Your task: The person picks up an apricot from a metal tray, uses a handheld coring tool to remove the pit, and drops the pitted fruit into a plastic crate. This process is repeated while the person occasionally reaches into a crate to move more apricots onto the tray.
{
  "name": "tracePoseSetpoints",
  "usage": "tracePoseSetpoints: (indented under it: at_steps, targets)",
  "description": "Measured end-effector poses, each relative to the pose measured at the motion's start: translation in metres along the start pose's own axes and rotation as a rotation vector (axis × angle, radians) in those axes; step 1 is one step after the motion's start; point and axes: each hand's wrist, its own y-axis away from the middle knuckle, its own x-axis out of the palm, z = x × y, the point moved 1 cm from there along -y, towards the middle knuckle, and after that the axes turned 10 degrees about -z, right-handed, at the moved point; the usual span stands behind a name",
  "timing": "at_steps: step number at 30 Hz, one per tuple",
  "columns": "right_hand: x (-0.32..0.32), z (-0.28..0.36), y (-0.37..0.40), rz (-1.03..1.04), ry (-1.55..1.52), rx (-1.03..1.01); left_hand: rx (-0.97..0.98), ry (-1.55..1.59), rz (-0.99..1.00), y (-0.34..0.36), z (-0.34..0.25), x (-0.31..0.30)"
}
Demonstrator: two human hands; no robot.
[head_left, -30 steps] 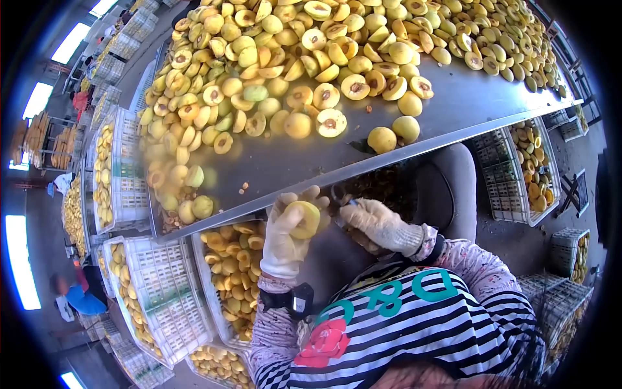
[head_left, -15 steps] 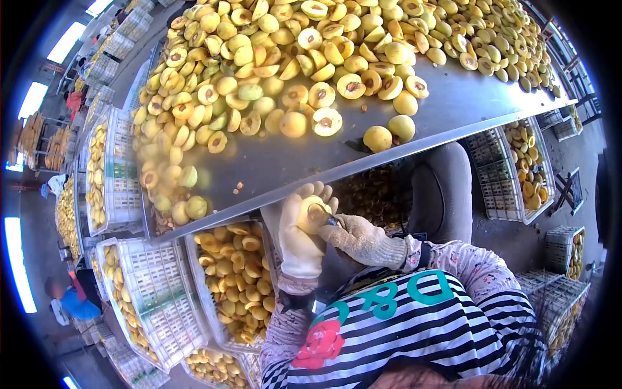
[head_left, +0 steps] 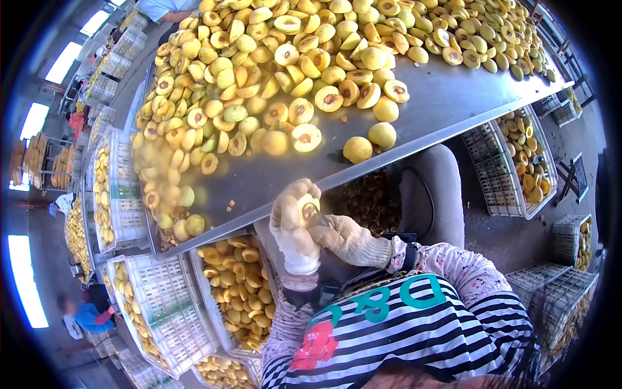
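My left hand [head_left: 289, 223], in a pale glove, is closed around a yellow peach half [head_left: 307, 206] just below the metal table's front edge. The half's cut face, with a brown centre, is turned up and to the right. My right hand [head_left: 355, 241], in a thicker fabric glove, is closed on a small tool [head_left: 321, 222] with its end at the fruit. Fingers hide most of this tool, so its exact kind cannot be told. Beyond my hands, a large heap of peach halves [head_left: 259, 71] covers the back and left of the table [head_left: 259, 185].
Crates of peach halves stand beside my left arm [head_left: 165, 311], by my left leg [head_left: 240, 292] and at the right [head_left: 512, 162]. Dark scraps [head_left: 363, 201] lie beneath the table edge. A person's arm [head_left: 175, 15] reaches in at the far side; another person [head_left: 91, 316] is at far left.
The view has shifted slightly, and the far person's arm has come into sight. My left hand has turned the peach half so its brown centre shows more; the right hand stays close against it.
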Motion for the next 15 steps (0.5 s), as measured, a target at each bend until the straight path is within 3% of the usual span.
tracePoseSetpoints:
  at_steps: [3, 5, 7, 9, 15]
  targets:
    - [-0.010, 0.003, 0.004, 0.017, -0.003, -0.109, -0.013, -0.021, 0.072, -0.001, 0.001, 0.002]
    - [-0.008, 0.003, 0.006, -0.041, -0.029, -0.233, 0.082, -0.022, 0.074, 0.004, 0.002, 0.012]
    - [-0.008, 0.012, 0.013, -0.141, 0.061, -0.196, 0.174, 0.054, 0.076, 0.009, 0.005, 0.022]
    - [-0.006, 0.015, 0.013, -0.197, 0.113, -0.134, 0.124, 0.048, 0.017, 0.009, 0.002, 0.027]
    - [-0.011, 0.010, 0.012, -0.117, 0.126, -0.058, 0.012, -0.005, 0.007, 0.006, 0.003, 0.019]
